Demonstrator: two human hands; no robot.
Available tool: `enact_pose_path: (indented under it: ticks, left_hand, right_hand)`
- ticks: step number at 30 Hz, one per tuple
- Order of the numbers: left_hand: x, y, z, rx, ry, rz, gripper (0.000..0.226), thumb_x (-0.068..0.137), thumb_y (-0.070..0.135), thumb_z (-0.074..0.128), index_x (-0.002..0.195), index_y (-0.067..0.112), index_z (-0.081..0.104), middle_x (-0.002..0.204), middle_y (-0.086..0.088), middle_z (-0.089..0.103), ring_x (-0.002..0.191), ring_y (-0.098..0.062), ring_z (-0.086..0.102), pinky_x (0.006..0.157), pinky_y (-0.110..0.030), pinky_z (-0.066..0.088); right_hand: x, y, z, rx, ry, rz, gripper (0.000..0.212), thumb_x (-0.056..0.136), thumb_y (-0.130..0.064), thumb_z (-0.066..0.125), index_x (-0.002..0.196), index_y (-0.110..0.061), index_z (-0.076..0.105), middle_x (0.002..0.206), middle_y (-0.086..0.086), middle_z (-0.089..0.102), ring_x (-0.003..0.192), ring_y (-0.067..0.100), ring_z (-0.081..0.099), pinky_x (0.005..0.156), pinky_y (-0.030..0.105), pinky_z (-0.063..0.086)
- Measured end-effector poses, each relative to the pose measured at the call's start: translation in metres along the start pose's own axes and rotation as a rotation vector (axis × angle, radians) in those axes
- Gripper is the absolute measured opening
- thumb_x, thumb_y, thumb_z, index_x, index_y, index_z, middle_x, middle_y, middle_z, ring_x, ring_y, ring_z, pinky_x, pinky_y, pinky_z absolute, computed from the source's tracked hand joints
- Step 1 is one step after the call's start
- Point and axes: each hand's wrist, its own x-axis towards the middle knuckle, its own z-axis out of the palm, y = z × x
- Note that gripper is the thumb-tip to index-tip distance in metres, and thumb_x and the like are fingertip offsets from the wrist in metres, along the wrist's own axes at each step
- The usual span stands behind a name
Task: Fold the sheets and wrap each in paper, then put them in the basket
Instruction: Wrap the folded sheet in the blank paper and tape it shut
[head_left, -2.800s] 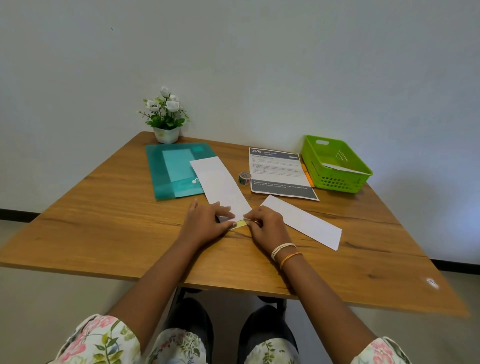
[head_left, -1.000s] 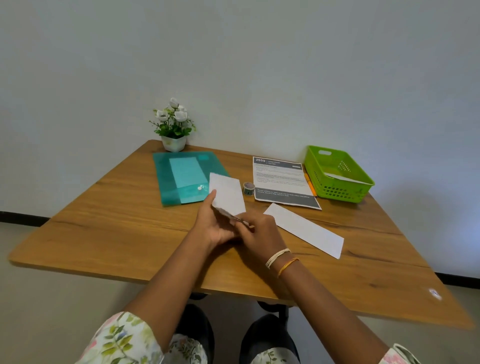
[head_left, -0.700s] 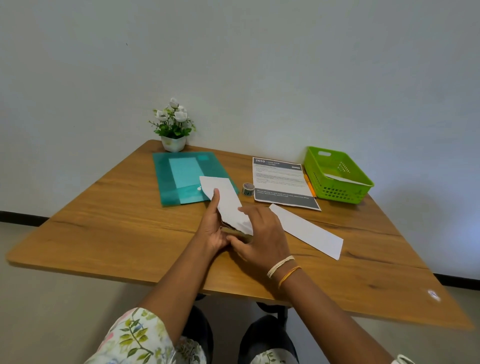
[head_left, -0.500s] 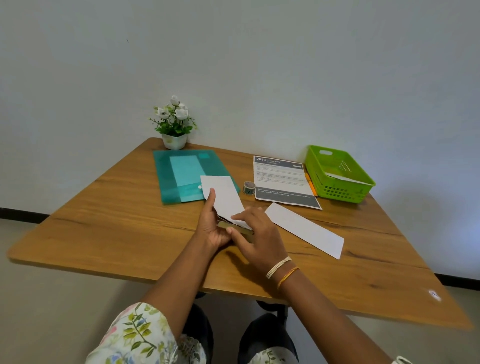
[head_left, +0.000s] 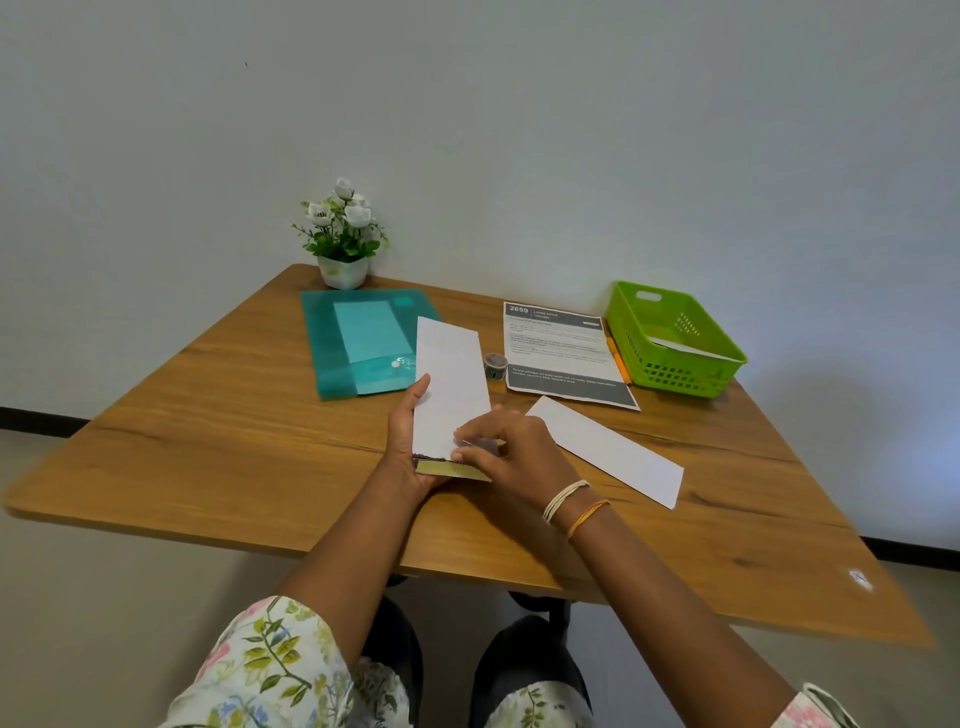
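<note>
A long white paper strip (head_left: 451, 375) is raised off the table, its far end pointing away from me. My left hand (head_left: 404, 435) grips its left edge and holds a small folded yellowish sheet (head_left: 450, 468) against its near end. My right hand (head_left: 511, 453) pinches the strip's near end over that sheet with thumb and fingers. A second white paper strip (head_left: 608, 448) lies flat on the table to the right of my hands. The green basket (head_left: 724, 370) stands at the back right with a white wrapped piece (head_left: 685, 347) inside.
A teal folder (head_left: 358, 340) lies at the back left, below a small potted flower (head_left: 343, 236). A small tape roll (head_left: 494, 365) sits beside a printed instruction sheet (head_left: 563, 353). An orange pencil (head_left: 618, 359) lies between that sheet and the basket.
The strip and folded sheet were pressed flat on the table; now both hands have lifted them. The strip's far end swung up and my right hand moved onto its near end.
</note>
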Motion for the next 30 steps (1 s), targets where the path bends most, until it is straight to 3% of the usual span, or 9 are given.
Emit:
enact_pose_path:
  ticks: [3, 8, 11, 16, 21, 24, 27, 30]
  left_hand:
    - [-0.001, -0.001, 0.001, 0.002, 0.016, 0.018, 0.055, 0.083, 0.044, 0.066, 0.128, 0.014, 0.056, 0.102, -0.016, 0.072, 0.080, -0.030, 0.070, 0.069, -0.039, 0.058]
    - [-0.002, 0.000, 0.002, -0.003, 0.014, 0.013, 0.053, 0.081, 0.043, 0.068, 0.124, 0.014, 0.058, 0.100, -0.017, 0.072, 0.081, -0.030, 0.070, 0.070, -0.039, 0.058]
    - [-0.002, 0.000, 0.002, 0.005, -0.002, 0.035, 0.047, 0.080, 0.040, 0.068, 0.117, 0.013, 0.059, 0.096, -0.015, 0.073, 0.078, -0.030, 0.072, 0.068, -0.038, 0.058]
    - [-0.004, 0.000, 0.001, 0.010, -0.012, 0.028, 0.048, 0.077, 0.039, 0.070, 0.114, 0.010, 0.061, 0.096, -0.016, 0.073, 0.075, -0.030, 0.072, 0.064, -0.037, 0.058]
    - [-0.002, -0.003, 0.005, -0.005, -0.026, 0.009, 0.045, 0.077, 0.037, 0.072, 0.110, 0.008, 0.065, 0.095, -0.020, 0.072, 0.078, -0.034, 0.071, 0.074, -0.046, 0.057]
    - [-0.002, -0.002, 0.004, 0.009, -0.008, 0.046, 0.045, 0.072, 0.034, 0.075, 0.108, 0.010, 0.065, 0.090, -0.018, 0.072, 0.076, -0.034, 0.071, 0.071, -0.045, 0.058]
    - [0.000, -0.003, 0.002, 0.022, 0.026, 0.065, 0.054, 0.067, 0.033, 0.079, 0.114, 0.010, 0.064, 0.096, -0.018, 0.071, 0.084, -0.034, 0.068, 0.087, -0.049, 0.054]
    - [0.000, -0.004, 0.004, 0.007, 0.049, 0.051, 0.060, 0.067, 0.032, 0.079, 0.120, 0.009, 0.062, 0.103, -0.019, 0.067, 0.097, -0.035, 0.063, 0.101, -0.050, 0.045]
  right_hand:
    - [0.000, -0.001, 0.000, -0.043, -0.011, -0.003, 0.037, 0.080, -0.037, 0.075, 0.111, -0.018, 0.071, 0.116, -0.001, 0.069, 0.104, 0.014, 0.059, 0.083, 0.023, 0.051]
    - [-0.001, -0.003, 0.000, -0.001, -0.013, -0.005, 0.032, 0.082, -0.033, 0.073, 0.110, -0.018, 0.072, 0.116, 0.000, 0.069, 0.109, 0.015, 0.057, 0.099, 0.032, 0.045]
    - [0.000, -0.004, -0.001, 0.041, -0.034, 0.005, 0.032, 0.082, -0.031, 0.073, 0.112, -0.020, 0.071, 0.117, -0.001, 0.068, 0.108, 0.012, 0.055, 0.101, 0.038, 0.047]
    - [0.001, -0.004, -0.003, 0.072, -0.040, -0.018, 0.026, 0.084, -0.024, 0.072, 0.109, -0.018, 0.073, 0.115, 0.000, 0.069, 0.100, 0.000, 0.051, 0.101, 0.037, 0.046]
    - [-0.009, -0.011, 0.003, -0.153, 0.136, -0.184, 0.022, 0.084, -0.017, 0.070, 0.105, -0.012, 0.074, 0.104, 0.005, 0.073, 0.093, 0.014, 0.065, 0.092, 0.038, 0.053]
    - [-0.010, -0.016, 0.011, -0.278, 0.235, -0.168, 0.026, 0.085, -0.016, 0.068, 0.111, -0.013, 0.071, 0.111, 0.007, 0.071, 0.102, 0.022, 0.065, 0.091, 0.032, 0.050]
    - [-0.006, -0.019, 0.014, -0.338, 0.213, -0.107, 0.023, 0.090, -0.019, 0.063, 0.112, -0.014, 0.071, 0.112, 0.007, 0.070, 0.105, 0.024, 0.063, 0.087, 0.030, 0.051]
    - [-0.005, -0.027, 0.010, -0.407, 0.244, -0.159, 0.013, 0.082, -0.012, 0.069, 0.094, -0.009, 0.074, 0.092, 0.010, 0.073, 0.083, 0.025, 0.067, 0.069, 0.031, 0.054]
